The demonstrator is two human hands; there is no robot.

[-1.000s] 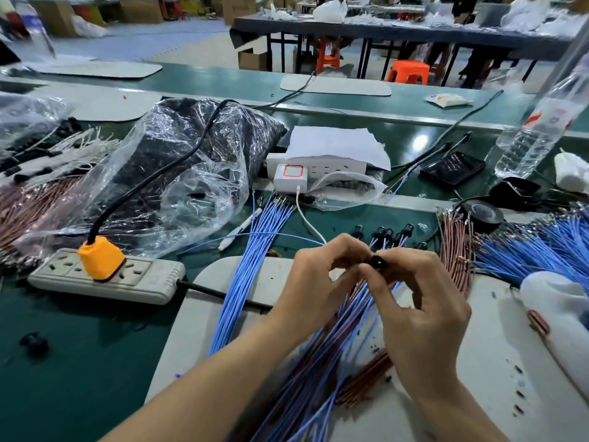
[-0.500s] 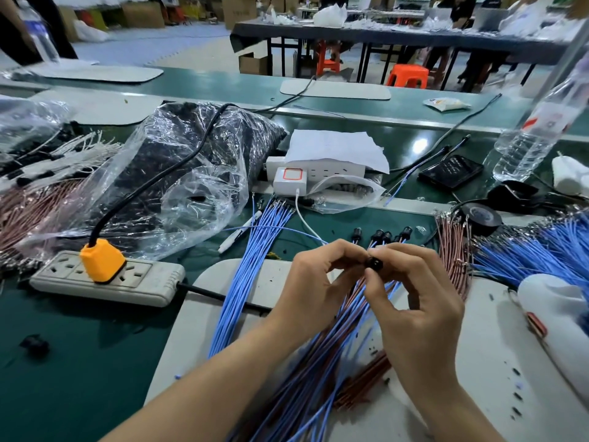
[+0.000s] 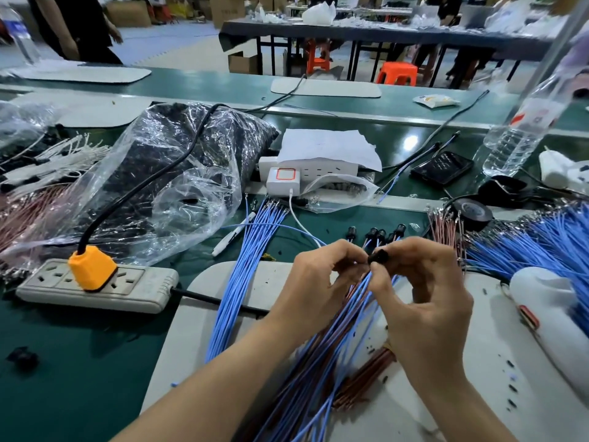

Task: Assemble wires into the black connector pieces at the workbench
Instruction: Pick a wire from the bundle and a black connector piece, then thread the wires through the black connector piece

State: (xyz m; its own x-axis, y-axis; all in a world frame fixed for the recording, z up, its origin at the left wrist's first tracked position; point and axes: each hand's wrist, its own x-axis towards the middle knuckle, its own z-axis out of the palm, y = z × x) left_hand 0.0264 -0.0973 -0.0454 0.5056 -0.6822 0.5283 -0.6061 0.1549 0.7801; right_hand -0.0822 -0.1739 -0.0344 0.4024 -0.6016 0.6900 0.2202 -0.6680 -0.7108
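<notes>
A small black connector piece (image 3: 378,257) is pinched between the fingertips of my right hand (image 3: 424,301) above the white mat (image 3: 223,301). My left hand (image 3: 322,282) meets it from the left, fingers curled and pinching wire ends at the connector. Blue and brown wires (image 3: 322,362) run from the connector down under both hands. A loose bundle of blue wires (image 3: 245,263) lies to the left on the mat. Several finished black connectors (image 3: 379,232) lie just beyond my hands.
A grey power strip with an orange plug (image 3: 92,269) lies at the left. Behind it is a clear bag of black parts (image 3: 178,173). Blue wires (image 3: 526,247), brown wires (image 3: 446,231), a tape roll (image 3: 473,212) and a white tool (image 3: 554,311) crowd the right. A water bottle (image 3: 522,132) stands far right.
Both hands stay together on the connector with only slight finger shifts. The view has tilted up a little, and a person now shows at the far left.
</notes>
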